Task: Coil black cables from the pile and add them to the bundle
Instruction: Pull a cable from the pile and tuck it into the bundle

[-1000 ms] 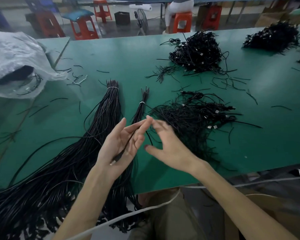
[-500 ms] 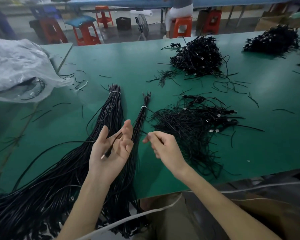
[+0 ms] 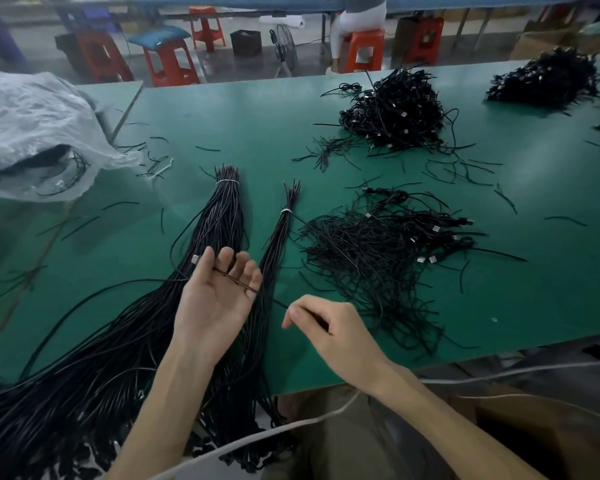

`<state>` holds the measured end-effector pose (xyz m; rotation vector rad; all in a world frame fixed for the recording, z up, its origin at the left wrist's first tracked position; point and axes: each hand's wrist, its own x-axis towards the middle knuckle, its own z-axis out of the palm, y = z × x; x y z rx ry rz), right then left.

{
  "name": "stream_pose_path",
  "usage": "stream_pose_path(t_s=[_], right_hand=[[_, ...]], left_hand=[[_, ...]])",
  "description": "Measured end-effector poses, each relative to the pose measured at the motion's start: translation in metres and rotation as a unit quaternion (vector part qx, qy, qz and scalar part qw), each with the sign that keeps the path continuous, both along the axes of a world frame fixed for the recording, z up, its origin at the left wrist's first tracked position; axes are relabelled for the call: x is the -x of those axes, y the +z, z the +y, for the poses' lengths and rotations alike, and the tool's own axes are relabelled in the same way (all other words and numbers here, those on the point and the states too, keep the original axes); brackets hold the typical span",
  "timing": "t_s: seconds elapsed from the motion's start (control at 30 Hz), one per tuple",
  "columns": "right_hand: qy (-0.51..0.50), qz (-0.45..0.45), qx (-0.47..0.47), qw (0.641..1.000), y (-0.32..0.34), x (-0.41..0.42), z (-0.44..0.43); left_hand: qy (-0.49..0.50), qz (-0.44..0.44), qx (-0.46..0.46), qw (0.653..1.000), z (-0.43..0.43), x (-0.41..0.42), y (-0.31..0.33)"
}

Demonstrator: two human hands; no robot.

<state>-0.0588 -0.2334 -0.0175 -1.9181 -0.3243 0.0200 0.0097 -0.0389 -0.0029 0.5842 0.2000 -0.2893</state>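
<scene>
Head view: two hands work over the near edge of a green tabletop (image 3: pixel 257 126). The left hand (image 3: pixel 219 299) lies palm up, its grip apart, fingers nearly straight and a little spread. One black cable (image 3: pixel 234 280) runs across those fingers, with its metal connector sticking out just past the index finger. The right hand (image 3: pixel 336 337) is just beside it, its grip clamped on the same cable, thumb and forefinger pinching it with the other fingers curled in. The cable spans the short gap between the hands.

Two tied bundles lie under and beyond the left hand. The large bundle (image 3: pixel 219 216) has a white band near its far tip and fans out over the near left edge. The small bundle (image 3: pixel 278 237), also white-banded, lies just right of it.

There are three heaps of black cables: a loose pile (image 3: pixel 378 251) right of the small bundle, one far pile (image 3: pixel 395 112) toward the far edge, and another (image 3: pixel 544 77) at the far right corner. Short black scraps (image 3: pixel 465 168) litter the tabletop between them. One clear plastic bag (image 3: pixel 32 126) sits at the left edge. Beyond the far edge stand orange stools (image 3: pixel 171 62) and a floor fan (image 3: pixel 284 46).
</scene>
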Motion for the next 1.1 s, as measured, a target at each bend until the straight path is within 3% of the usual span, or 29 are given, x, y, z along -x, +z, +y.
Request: stream_pose_path(t_s=[0.17,0.3,0.33,0.4,0.47,0.57,0.63,0.7,0.8,0.9,1.1], right_hand=[[0.042,0.033,0.016,0.998,0.002,-0.006,-0.008],[0.058,0.090,0.046,0.993,0.002,-0.025,-0.019],[0.060,0.102,0.044,0.992,0.003,-0.030,-0.022],[0.057,0.125,0.014,0.990,0.006,-0.039,-0.028],[0.027,0.150,-0.029,0.988,0.010,-0.045,-0.031],[0.008,0.162,-0.075,0.984,0.023,-0.048,-0.023],[0.030,0.129,-0.081,0.988,0.032,-0.046,-0.011],[0.049,0.085,-0.062,0.993,0.039,-0.041,0.000],[0.037,0.024,-0.016,0.999,0.048,-0.037,0.006],[0.023,-0.012,-0.004,1.000,0.052,-0.030,0.007],[0.056,0.016,-0.045,0.997,0.027,-0.011,0.035]], left_hand=[[-0.074,-0.060,0.218,0.971,0.012,0.004,0.010],[-0.209,-0.148,0.192,0.947,0.019,0.017,0.017],[-0.238,-0.185,0.140,0.943,0.021,0.021,0.020],[-0.285,-0.287,-0.057,0.913,0.025,0.026,0.026],[-0.360,-0.372,-0.247,0.819,0.025,0.027,0.028],[-0.463,-0.405,-0.414,0.670,0.012,0.028,0.025],[-0.449,-0.388,-0.498,0.633,0.001,0.029,0.016],[-0.389,-0.351,-0.537,0.661,-0.004,0.028,0.008],[-0.312,-0.287,-0.476,0.770,0.001,0.027,-0.001],[-0.244,-0.276,-0.428,0.825,-0.002,0.028,-0.006],[-0.156,-0.248,-0.184,0.938,-0.018,0.027,0.002]])
